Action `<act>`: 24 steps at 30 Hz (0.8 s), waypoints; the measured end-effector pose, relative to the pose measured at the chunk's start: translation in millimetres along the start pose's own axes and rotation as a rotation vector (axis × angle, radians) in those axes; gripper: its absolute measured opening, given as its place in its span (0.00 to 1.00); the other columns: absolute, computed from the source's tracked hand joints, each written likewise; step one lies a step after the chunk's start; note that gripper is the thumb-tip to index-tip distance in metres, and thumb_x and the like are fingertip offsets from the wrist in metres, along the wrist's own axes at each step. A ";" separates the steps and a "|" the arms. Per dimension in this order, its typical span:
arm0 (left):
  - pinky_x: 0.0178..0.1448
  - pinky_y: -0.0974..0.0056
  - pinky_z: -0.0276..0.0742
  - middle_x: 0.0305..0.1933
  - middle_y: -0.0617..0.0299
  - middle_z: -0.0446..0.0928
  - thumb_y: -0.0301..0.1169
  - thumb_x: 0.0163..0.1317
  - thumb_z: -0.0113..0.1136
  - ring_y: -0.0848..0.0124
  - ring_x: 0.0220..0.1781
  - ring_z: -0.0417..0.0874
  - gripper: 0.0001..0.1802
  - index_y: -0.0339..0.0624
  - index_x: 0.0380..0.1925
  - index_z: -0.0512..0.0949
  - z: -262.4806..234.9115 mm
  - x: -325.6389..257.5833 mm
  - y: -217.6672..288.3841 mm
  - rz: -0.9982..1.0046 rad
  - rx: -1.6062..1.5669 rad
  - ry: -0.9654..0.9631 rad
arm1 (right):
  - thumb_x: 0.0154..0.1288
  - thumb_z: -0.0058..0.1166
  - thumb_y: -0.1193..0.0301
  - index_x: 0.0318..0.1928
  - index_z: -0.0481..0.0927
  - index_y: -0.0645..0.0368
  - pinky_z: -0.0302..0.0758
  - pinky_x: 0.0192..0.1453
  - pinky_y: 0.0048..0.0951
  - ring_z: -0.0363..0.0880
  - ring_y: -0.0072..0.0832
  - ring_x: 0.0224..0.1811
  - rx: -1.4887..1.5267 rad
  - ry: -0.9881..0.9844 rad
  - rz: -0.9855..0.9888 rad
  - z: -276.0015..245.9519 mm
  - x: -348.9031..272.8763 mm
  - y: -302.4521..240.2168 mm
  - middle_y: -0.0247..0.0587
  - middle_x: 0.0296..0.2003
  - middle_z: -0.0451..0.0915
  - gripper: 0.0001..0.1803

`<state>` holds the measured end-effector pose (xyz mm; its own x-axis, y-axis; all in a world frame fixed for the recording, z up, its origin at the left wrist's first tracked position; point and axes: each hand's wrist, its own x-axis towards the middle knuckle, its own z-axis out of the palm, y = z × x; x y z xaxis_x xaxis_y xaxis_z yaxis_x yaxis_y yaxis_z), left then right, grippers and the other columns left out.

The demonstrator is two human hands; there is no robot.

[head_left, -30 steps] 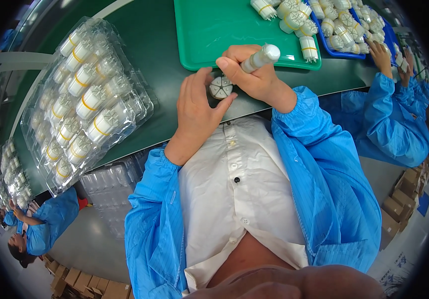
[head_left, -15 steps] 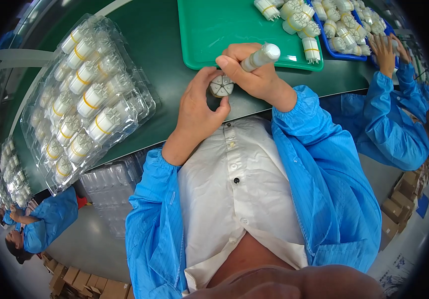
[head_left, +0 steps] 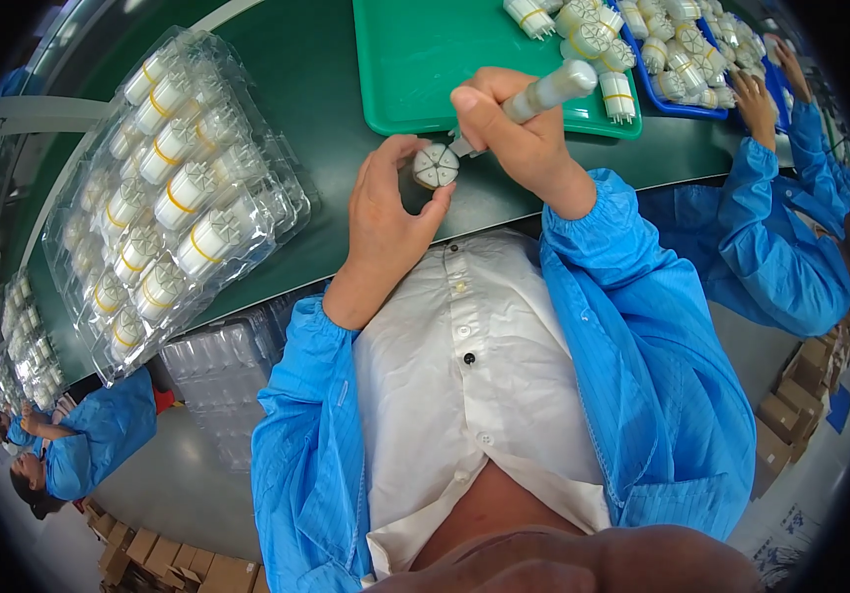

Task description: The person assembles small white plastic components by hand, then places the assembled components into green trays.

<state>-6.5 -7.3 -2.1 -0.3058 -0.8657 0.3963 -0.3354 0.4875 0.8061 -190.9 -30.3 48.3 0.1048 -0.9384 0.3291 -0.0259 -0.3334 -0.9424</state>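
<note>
My left hand (head_left: 391,212) grips a white cylindrical part (head_left: 436,166) between thumb and fingers. Its round end faces up, and grooves split that end into wedges. In my right hand (head_left: 522,138) is a tool with a thick, pale translucent handle (head_left: 568,84). The handle leans up to the right, out past my thumb. From the lower side of my fist a narrow flat tip points at the right edge of the part; whether it touches cannot be made out. Both hands are over the green table, just before the green tray (head_left: 400,111).
More white parts with yellow bands (head_left: 617,96) lie at the tray's right end. Blue trays (head_left: 703,113) beyond hold several more. Stacked clear plastic trays (head_left: 291,203) with banded parts stand at left. A co-worker's hand (head_left: 756,107) is at far right. Cardboard boxes (head_left: 163,555) sit on the floor.
My right hand has moved up and to the right, away from the part, so the tool's flat tip now shows. My left hand and the part have shifted slightly.
</note>
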 end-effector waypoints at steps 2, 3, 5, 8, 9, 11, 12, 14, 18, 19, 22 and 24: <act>0.55 0.55 0.79 0.51 0.52 0.79 0.24 0.50 0.74 0.54 0.52 0.82 0.33 0.37 0.56 0.70 -0.3 0.1 0.9 -0.006 0.002 -0.002 | 0.75 0.52 0.70 0.22 0.71 0.58 0.63 0.25 0.24 0.66 0.16 0.21 -0.051 -0.034 0.007 0.4 -0.3 3.8 0.30 0.19 0.71 0.19; 0.55 0.55 0.79 0.51 0.52 0.79 0.24 0.50 0.74 0.54 0.52 0.82 0.32 0.37 0.56 0.70 -0.4 0.4 1.2 -0.012 0.006 -0.005 | 0.76 0.51 0.71 0.22 0.71 0.58 0.63 0.25 0.24 0.67 0.16 0.21 -0.104 -0.045 -0.031 -0.1 -0.4 9.5 0.30 0.19 0.71 0.19; 0.54 0.56 0.79 0.51 0.51 0.79 0.25 0.51 0.73 0.54 0.51 0.82 0.31 0.37 0.55 0.71 -3.2 1.8 3.1 -0.042 0.017 -0.057 | 0.76 0.51 0.71 0.22 0.71 0.58 0.63 0.25 0.24 0.67 0.16 0.22 -0.152 -0.061 -0.065 0.8 -1.7 12.6 0.30 0.19 0.71 0.19; 0.55 0.57 0.79 0.52 0.51 0.78 0.26 0.55 0.72 0.55 0.51 0.82 0.29 0.36 0.56 0.71 -5.0 2.4 -0.3 -0.069 -0.004 -0.111 | 0.75 0.52 0.71 0.22 0.70 0.58 0.63 0.25 0.24 0.67 0.16 0.22 -0.236 -0.044 -0.113 1.5 -3.2 10.8 0.30 0.20 0.72 0.20; 0.55 0.58 0.80 0.53 0.51 0.78 0.26 0.57 0.71 0.57 0.52 0.83 0.28 0.36 0.57 0.71 -4.7 2.2 -2.2 -0.070 -0.034 -0.109 | 0.75 0.52 0.71 0.22 0.70 0.58 0.63 0.25 0.24 0.67 0.16 0.21 -0.134 0.042 -0.075 2.5 -4.5 9.0 0.30 0.20 0.72 0.20; 0.57 0.58 0.80 0.54 0.50 0.78 0.26 0.62 0.67 0.59 0.54 0.82 0.26 0.34 0.59 0.70 -4.7 1.0 -4.5 -0.254 -0.462 -0.100 | 0.75 0.53 0.71 0.22 0.70 0.57 0.63 0.25 0.24 0.66 0.16 0.21 -0.026 0.122 -0.040 1.1 -3.9 3.1 0.30 0.20 0.72 0.20; 0.58 0.59 0.81 0.56 0.49 0.78 0.26 0.67 0.64 0.60 0.56 0.82 0.25 0.32 0.61 0.69 -4.9 1.0 -5.3 -0.437 -0.895 -0.089 | 0.74 0.55 0.70 0.22 0.71 0.58 0.62 0.24 0.23 0.66 0.15 0.21 0.010 0.178 -0.041 -4.7 -2.8 -3.7 0.29 0.19 0.71 0.20; 0.59 0.54 0.82 0.56 0.48 0.78 0.29 0.70 0.61 0.58 0.58 0.82 0.25 0.32 0.63 0.68 -8.5 1.9 -7.9 -0.537 -1.088 -0.122 | 0.73 0.58 0.68 0.21 0.71 0.58 0.62 0.23 0.22 0.66 0.14 0.20 0.039 0.216 -0.015 -15.2 -9.8 -5.9 0.27 0.17 0.71 0.20; 0.60 0.44 0.83 0.62 0.45 0.75 0.34 0.74 0.56 0.52 0.62 0.80 0.26 0.32 0.66 0.66 -11.2 4.7 -6.1 -0.638 -1.371 -0.220 | 0.70 0.61 0.68 0.21 0.71 0.58 0.59 0.21 0.23 0.64 0.13 0.20 -0.109 0.136 0.055 -17.0 -39.4 1.3 0.27 0.17 0.70 0.20; 0.61 0.45 0.82 0.63 0.46 0.74 0.31 0.73 0.55 0.52 0.62 0.80 0.25 0.33 0.66 0.66 -12.6 5.3 -3.1 -0.647 -1.468 -0.239 | 0.70 0.61 0.68 0.21 0.71 0.58 0.59 0.21 0.23 0.64 0.13 0.20 -0.108 0.139 0.053 -18.2 -47.4 3.5 0.27 0.17 0.70 0.20; 0.65 0.43 0.78 0.67 0.42 0.70 0.33 0.73 0.52 0.47 0.67 0.75 0.28 0.33 0.69 0.62 -14.9 5.3 5.1 -0.650 -1.551 -0.242 | 0.62 0.68 0.68 0.21 0.71 0.57 0.60 0.21 0.28 0.66 0.18 0.18 -0.224 0.051 0.006 -18.5 -62.9 1.1 0.31 0.15 0.68 0.20; 0.66 0.42 0.77 0.68 0.40 0.69 0.35 0.73 0.50 0.45 0.68 0.74 0.30 0.34 0.70 0.61 -14.4 4.3 6.2 -0.639 -1.640 -0.263 | 0.59 0.70 0.67 0.20 0.70 0.56 0.61 0.21 0.30 0.68 0.23 0.17 -0.352 0.010 -0.109 -16.8 -66.6 -2.5 0.33 0.15 0.68 0.20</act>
<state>3.0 -9.6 11.0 -0.6724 -0.7372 -0.0658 0.6491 -0.6301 0.4263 -214.6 31.5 29.7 0.1164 -0.8958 0.4290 -0.3560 -0.4408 -0.8240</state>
